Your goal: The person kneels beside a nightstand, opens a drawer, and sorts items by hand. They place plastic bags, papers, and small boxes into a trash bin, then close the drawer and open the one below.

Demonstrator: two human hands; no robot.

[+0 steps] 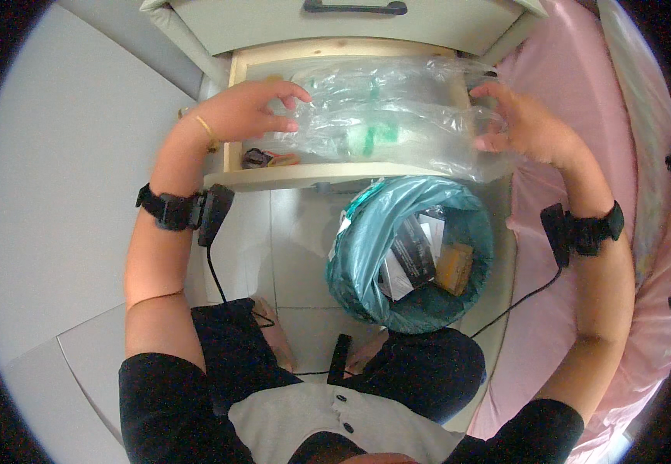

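A clear plastic bag (416, 113) with green print stretches crumpled across an open drawer (341, 174) of pale wood. At its left end is my left hand (257, 110), fingers bent, thumb and forefinger apart; the plastic reaches the fingertips, but I cannot tell whether they grip it. My right hand (521, 124) has its curled fingers in the bag's right end, beyond the drawer's side, partly seen through the film. Small items lie in the drawer's front left corner, among them a dark coiled object (256, 158) and a flat orange-edged piece (283, 159).
Below the drawer stands a bin lined with a teal bag (364, 261), holding printed packaging (414, 249) and a yellowish-brown box (454, 268). Pink bedding (550, 232) borders the right. A closed drawer with a dark handle (356, 8) is above. Cables (216, 272) run from both wrist straps.
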